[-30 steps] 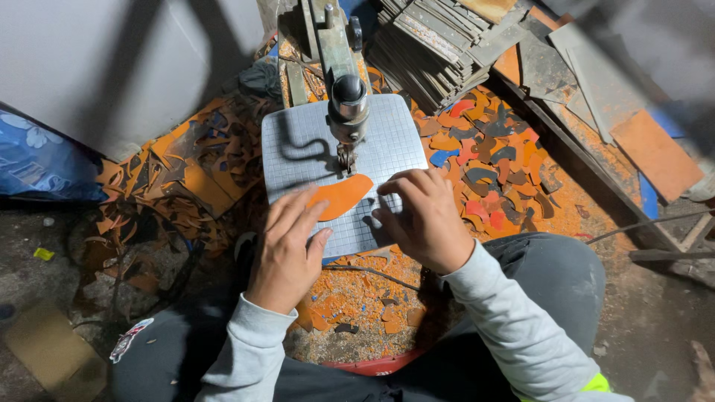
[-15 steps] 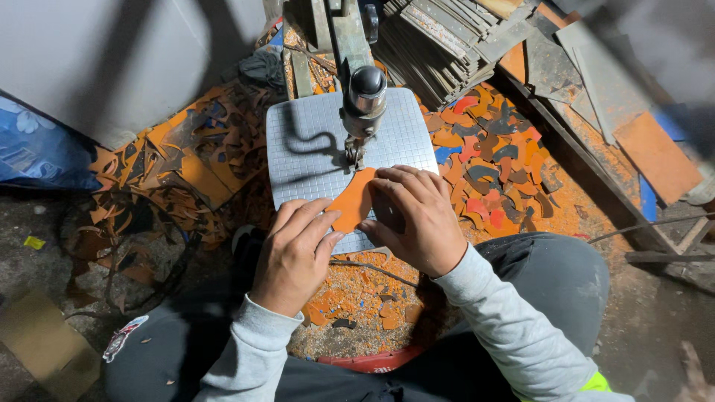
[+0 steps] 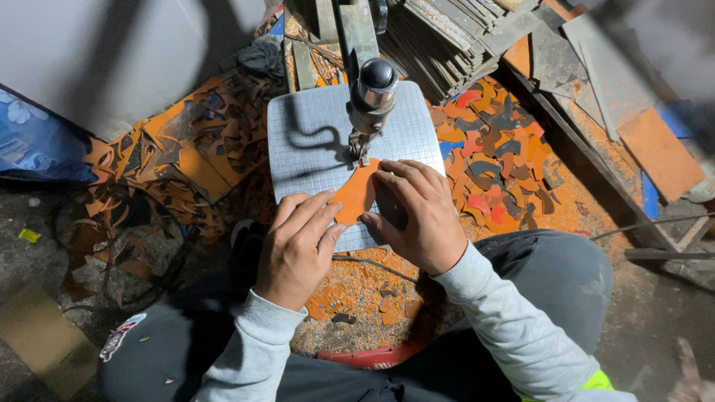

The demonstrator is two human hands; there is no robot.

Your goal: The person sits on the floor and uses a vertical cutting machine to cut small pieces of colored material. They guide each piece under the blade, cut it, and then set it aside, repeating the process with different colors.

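One camera, worn on the person's head, looks almost straight down from above. It faces forward over the knees, so the person's own sleeves enter from the bottom edge and the hands, left hand (image 3: 298, 249) and right hand (image 3: 421, 216), sit near the middle. The gridded surface (image 3: 313, 141) of the saw lies just beyond them, close to the lens. The floor (image 3: 45, 246) fills the edges, and a pale wall (image 3: 112, 52) closes the upper left corner.
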